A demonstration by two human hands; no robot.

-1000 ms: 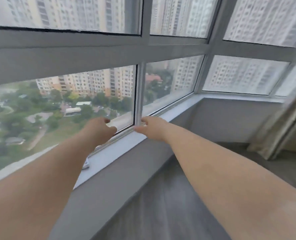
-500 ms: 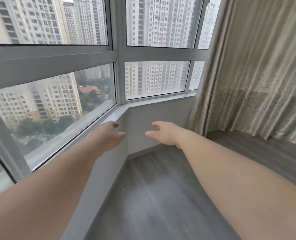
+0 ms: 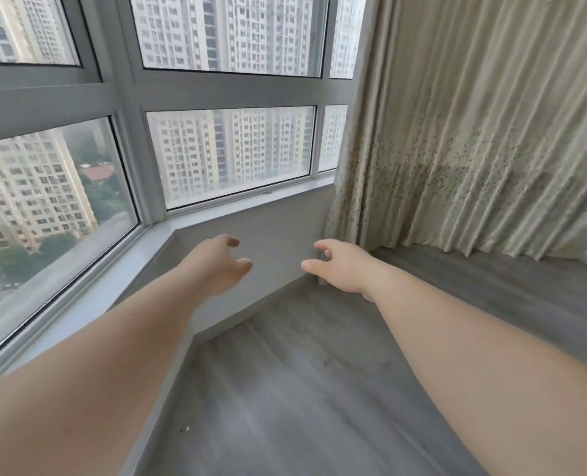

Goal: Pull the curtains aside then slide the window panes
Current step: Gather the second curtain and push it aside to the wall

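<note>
A cream curtain [image 3: 463, 132] with a speckled pattern hangs at the right, covering the window there down to the floor. Bare window panes in grey frames fill the left [image 3: 45, 207] and the middle [image 3: 230, 152] of a bay corner. My left hand [image 3: 216, 266] is stretched forward in the air below the sill, fingers loosely curled and apart, holding nothing. My right hand [image 3: 340, 266] reaches forward beside it, fingers spread, empty, a short way left of the curtain's lower edge. Neither hand touches window or curtain.
A white sill [image 3: 120, 269] runs under the panes above a low grey wall [image 3: 278, 242]. Grey wood-look floor [image 3: 302, 389] spreads below my arms. Tall apartment blocks show outside.
My view has swung right from the left pane to the corner and the curtain. Both hands left the window frame and now hover in the air, drifting toward the curtain.
</note>
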